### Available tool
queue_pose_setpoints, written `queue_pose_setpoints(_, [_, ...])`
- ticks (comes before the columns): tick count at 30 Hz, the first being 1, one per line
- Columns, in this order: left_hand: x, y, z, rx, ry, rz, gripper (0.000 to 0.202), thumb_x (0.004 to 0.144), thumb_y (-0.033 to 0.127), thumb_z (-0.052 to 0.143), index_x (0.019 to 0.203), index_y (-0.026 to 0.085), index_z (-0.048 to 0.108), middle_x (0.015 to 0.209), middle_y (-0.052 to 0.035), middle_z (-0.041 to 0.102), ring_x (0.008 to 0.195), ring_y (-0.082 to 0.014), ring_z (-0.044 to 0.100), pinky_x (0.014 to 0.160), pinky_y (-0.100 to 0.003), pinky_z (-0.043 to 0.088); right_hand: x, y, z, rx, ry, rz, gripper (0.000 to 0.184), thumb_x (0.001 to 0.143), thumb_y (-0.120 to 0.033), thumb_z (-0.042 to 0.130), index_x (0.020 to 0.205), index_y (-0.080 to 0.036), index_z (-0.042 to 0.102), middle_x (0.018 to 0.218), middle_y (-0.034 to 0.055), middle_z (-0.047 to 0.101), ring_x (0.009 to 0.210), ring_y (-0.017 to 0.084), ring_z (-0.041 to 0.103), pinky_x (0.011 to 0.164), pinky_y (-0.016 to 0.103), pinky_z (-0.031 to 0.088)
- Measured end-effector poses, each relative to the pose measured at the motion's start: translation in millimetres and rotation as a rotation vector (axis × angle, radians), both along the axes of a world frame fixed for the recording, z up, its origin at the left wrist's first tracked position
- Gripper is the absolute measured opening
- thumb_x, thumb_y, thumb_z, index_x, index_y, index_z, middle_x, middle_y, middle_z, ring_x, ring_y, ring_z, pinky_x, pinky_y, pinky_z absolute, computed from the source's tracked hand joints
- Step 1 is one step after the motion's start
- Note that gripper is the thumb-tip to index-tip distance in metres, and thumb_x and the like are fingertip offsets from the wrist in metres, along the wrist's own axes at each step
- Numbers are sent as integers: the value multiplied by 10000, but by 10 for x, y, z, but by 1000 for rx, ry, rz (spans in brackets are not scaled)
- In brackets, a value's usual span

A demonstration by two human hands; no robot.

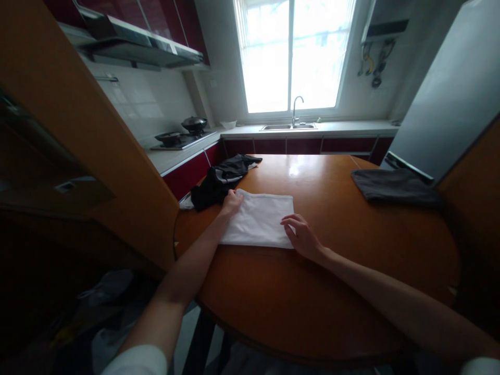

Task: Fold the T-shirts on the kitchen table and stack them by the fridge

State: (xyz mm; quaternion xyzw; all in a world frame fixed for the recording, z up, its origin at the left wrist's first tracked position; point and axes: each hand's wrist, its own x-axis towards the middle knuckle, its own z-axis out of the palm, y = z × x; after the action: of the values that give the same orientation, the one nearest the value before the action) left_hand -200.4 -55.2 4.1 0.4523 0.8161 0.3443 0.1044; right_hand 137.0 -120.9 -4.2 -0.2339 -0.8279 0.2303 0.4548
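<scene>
A folded white cloth [260,219], perhaps a garment, lies flat as a neat rectangle on the wooden table [336,291]. My left hand [232,202] is closed on its upper left corner, with the thumb over the edge. At the right edge, my right hand [302,237] rests lightly by the fabric, its fingers bent and somewhat apart, holding nothing. Just beyond my left hand sits a loose heap of dark clothes [219,182], black and grey with some white showing underneath.
A folded dark grey cloth [394,186] lies at the table's right side. Behind the table run a counter with a sink [277,127] and a stove carrying pans [194,124]. A fridge [449,88] stands at right, and an orange-brown wooden panel [113,151] rises at left.
</scene>
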Motion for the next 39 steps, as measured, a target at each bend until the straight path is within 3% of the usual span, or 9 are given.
queue_pose_setpoints(6, [-30, -17, 10, 166, -156, 0, 349, 940, 309, 607, 1244, 143, 559, 1287, -161, 644, 1165, -226, 632, 933, -277, 485, 17, 30, 3, -47, -31, -36, 208, 952, -213, 511, 1007, -230, 710, 1045, 87, 695, 1034, 243, 621, 951, 411, 487])
queue_pose_setpoints(15, [42, -89, 114, 311, -313, -34, 439, 878, 213, 643, 1302, 148, 552, 1055, -105, 711, 845, -186, 709, 716, -264, 562, 14, 159, -87, -105, -24, -83, 201, 907, -202, 540, 988, -239, 720, 1051, 76, 691, 1048, 238, 621, 963, 398, 482])
queue_pose_setpoints(19, [111, -177, 243, 443, -338, -101, 449, 848, 221, 663, 1282, 164, 561, 1024, -82, 705, 847, -194, 703, 699, -265, 562, -16, 368, -153, -92, -57, -116, 254, 891, -209, 542, 1075, -216, 717, 1131, 98, 676, 1101, 246, 606, 1010, 409, 465])
queue_pose_setpoints(24, [204, -308, 396, 561, -309, -200, 459, 823, 231, 678, 1265, 180, 566, 1030, -64, 692, 886, -197, 696, 772, -294, 574, -187, 764, -181, -172, -242, -340, 621, 803, -253, 688, 1404, -174, 553, 1286, 192, 631, 1221, 339, 557, 1060, 501, 410])
queue_pose_setpoints(27, [241, -384, 481, 607, -273, -212, 479, 821, 257, 681, 1279, 192, 555, 1035, -56, 685, 898, -192, 692, 786, -294, 572, -331, 996, -140, -270, -285, -471, 680, 781, -349, 755, 1399, -152, 549, 1257, 244, 646, 1263, 410, 532, 1059, 584, 377])
queue_pose_setpoints(30, [252, -456, 574, 704, -273, -234, 505, 812, 295, 695, 1285, 209, 542, 1015, -48, 682, 870, -186, 689, 745, -280, 566, -430, 1167, -69, -395, -196, -508, 680, 767, -412, 774, 1363, -157, 567, 1168, 208, 694, 1211, 391, 590, 1032, 580, 410])
queue_pose_setpoints(34, [254, -556, 697, 866, -285, -276, 564, 768, 345, 758, 1274, 241, 534, 992, -32, 681, 820, -178, 687, 692, -266, 555, -463, 1264, 19, -689, 158, -273, 609, 737, -495, 794, 1208, -143, 638, 940, 115, 748, 889, 277, 711, 836, 452, 559])
queue_pose_setpoints(37, [257, -623, 770, 976, -254, -264, 571, 740, 362, 800, 1241, 246, 551, 973, -21, 673, 793, -166, 679, 666, -249, 545, -441, 1257, 101, -838, 354, -18, 490, 665, -548, 832, 930, -156, 707, 860, 88, 754, 748, 214, 693, 715, 364, 574])
queue_pose_setpoints(39, [258, -654, 814, 1030, -224, -247, 564, 733, 366, 816, 1223, 241, 566, 977, -19, 661, 800, -157, 673, 665, -238, 539, -403, 1226, 195, -873, 413, 33, 467, 610, -552, 857, 824, -161, 716, 826, 74, 753, 724, 194, 679, 711, 345, 565])
